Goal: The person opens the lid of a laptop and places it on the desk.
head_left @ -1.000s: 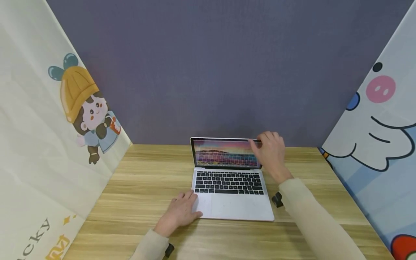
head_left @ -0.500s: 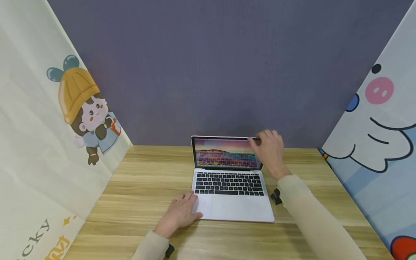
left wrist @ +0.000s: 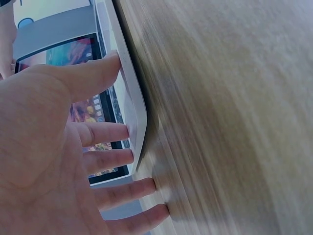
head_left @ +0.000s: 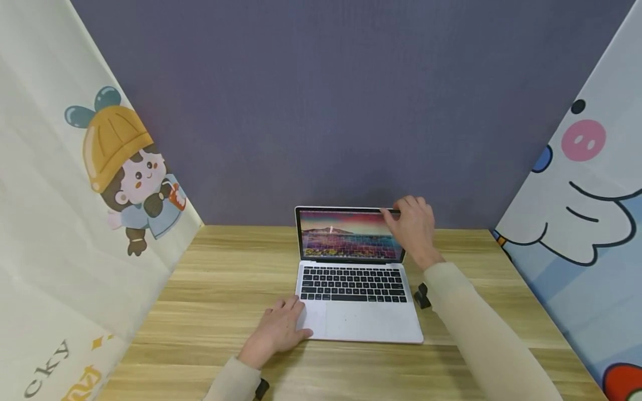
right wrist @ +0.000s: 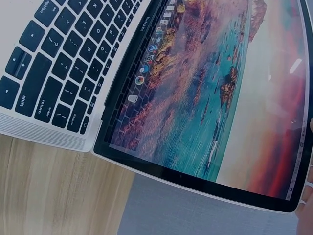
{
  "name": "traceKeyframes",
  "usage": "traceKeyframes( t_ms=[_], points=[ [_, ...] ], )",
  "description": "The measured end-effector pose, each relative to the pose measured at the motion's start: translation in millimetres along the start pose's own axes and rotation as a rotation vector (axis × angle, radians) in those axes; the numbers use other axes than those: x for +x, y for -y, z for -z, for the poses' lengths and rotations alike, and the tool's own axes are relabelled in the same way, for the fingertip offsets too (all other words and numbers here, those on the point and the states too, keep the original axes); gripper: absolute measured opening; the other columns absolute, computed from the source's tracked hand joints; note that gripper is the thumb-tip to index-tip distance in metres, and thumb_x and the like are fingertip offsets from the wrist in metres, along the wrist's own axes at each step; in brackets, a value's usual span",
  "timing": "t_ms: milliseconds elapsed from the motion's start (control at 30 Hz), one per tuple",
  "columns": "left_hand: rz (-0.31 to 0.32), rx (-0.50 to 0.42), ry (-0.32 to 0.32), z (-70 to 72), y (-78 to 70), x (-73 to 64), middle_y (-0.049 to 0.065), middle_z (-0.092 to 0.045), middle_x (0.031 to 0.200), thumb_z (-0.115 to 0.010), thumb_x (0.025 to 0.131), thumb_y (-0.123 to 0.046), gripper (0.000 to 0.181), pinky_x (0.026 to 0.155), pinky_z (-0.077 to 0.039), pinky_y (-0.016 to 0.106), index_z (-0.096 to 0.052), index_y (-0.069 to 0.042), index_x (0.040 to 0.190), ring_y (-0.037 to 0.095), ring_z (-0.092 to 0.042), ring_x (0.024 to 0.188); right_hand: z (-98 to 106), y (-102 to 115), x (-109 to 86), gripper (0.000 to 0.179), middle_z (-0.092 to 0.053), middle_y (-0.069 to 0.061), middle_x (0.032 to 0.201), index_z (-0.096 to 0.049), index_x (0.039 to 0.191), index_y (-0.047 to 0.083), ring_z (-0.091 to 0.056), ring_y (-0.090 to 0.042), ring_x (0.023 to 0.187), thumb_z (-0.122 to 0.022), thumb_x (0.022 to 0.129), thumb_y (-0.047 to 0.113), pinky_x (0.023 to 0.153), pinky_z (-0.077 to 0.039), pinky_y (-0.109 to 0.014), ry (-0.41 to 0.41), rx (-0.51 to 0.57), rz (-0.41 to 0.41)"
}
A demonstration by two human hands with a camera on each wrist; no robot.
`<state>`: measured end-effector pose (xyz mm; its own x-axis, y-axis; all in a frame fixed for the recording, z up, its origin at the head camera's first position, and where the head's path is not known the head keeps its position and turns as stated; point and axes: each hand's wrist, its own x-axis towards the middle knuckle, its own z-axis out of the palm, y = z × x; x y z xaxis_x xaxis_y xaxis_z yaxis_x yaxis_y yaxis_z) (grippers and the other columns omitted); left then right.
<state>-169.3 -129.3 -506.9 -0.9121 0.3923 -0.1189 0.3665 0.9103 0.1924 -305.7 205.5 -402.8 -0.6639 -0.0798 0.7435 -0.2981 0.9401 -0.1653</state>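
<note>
An open silver laptop [head_left: 373,322] sits on the wooden table, its lit screen [head_left: 346,236] showing a colourful coast picture. My right hand [head_left: 415,224] pinches the lid's upper right corner, thumb on the screen side and fingers behind the edge. In the right wrist view only a bit of that hand [right wrist: 306,205] shows at the frame's edge. My left hand [head_left: 281,327] rests at the laptop's front left corner with fingers spread. The left wrist view shows its thumb [left wrist: 98,73] and two fingers on the laptop base, the other two fingertips on the table.
The wooden table [head_left: 215,278] runs back to a grey-purple panel [head_left: 321,111]. A white cartoon-printed sheet [head_left: 40,167] stands at the left, and another printed sheet [head_left: 602,234] at the right. A small black device [head_left: 422,296] shows at the right sleeve.
The laptop lid has tilted slightly further back, its top edge rising in the head view. My right hand has moved up and a little left with it. My left hand has stayed put.
</note>
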Motion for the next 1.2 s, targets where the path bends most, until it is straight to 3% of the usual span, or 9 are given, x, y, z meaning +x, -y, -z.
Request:
traceKeyframes(
  t_ms=[467, 1200],
  points=[
    [-0.005, -0.012, -0.008, -5.2, 0.1, -0.9, 0.018, -0.048, 0.148, -0.069, 0.091, -0.054, 0.069, 0.097, -0.047, 0.066, -0.054, -0.006, 0.138, 0.045, -0.049, 0.128, -9.7, -2.9, 4.0, 0.039, -0.066, -0.015, 0.091, -0.070, 0.091, 0.001, -0.054, -0.036, 0.085, -0.074, 0.093, 0.040, 0.073, -0.046, -0.051, -0.009, -0.008, 0.009],
    [-0.017, -0.020, -0.025, -7.0, 0.3, 0.9, 0.020, -0.048, 0.148, -0.070, 0.091, -0.051, 0.067, 0.096, -0.047, 0.067, -0.055, -0.004, 0.137, 0.046, -0.050, 0.126, -22.6, -11.0, 14.2, 0.040, -0.064, -0.015, 0.092, -0.069, 0.092, 0.002, -0.052, -0.036, 0.087, -0.070, 0.096, 0.041, 0.076, -0.045, -0.051, 0.049, 0.018, -0.028]
  ],
)
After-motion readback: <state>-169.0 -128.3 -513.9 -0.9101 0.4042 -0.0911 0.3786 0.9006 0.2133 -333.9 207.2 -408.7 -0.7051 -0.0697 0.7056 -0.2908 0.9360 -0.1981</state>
